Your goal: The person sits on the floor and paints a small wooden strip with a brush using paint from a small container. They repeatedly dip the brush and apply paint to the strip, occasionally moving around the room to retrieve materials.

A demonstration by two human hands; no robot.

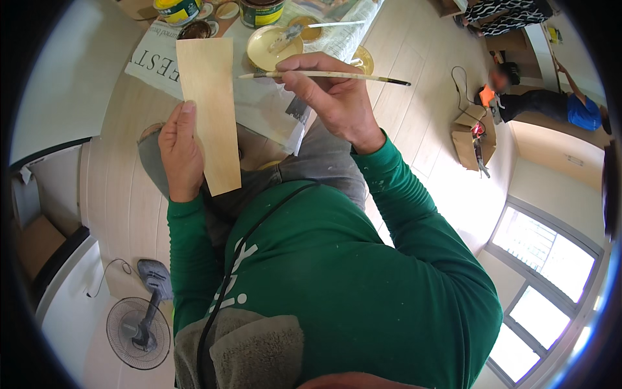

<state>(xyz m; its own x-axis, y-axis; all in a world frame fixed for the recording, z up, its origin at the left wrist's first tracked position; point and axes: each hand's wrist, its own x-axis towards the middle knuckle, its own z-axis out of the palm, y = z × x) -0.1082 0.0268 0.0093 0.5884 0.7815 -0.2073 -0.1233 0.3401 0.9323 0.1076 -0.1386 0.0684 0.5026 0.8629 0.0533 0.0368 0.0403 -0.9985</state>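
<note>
My left hand [182, 150] grips a thin, pale wooden board [210, 116] by its left edge, thumb on the face turned to me. Between the thumb and fingers of my right hand [335, 97] is a slim artist's paintbrush [335, 74]. Its pale bristle tip points left, a small gap from the board's right edge. Just beyond my right hand, an open tub of cream-coloured paint [265, 41] has a wider, paint-covered brush [286, 39] resting in it. Beneath these, printed newspaper [150, 61] is spread.
Several paint tins [262, 12] and lids stand on the newspaper. A cardboard box of tools [474, 138] sits on the tiled floor to the right, near a person in a blue shirt [583, 112]. Another person's patterned trousers [510, 14] show above. A fan [138, 333] stands lower left.
</note>
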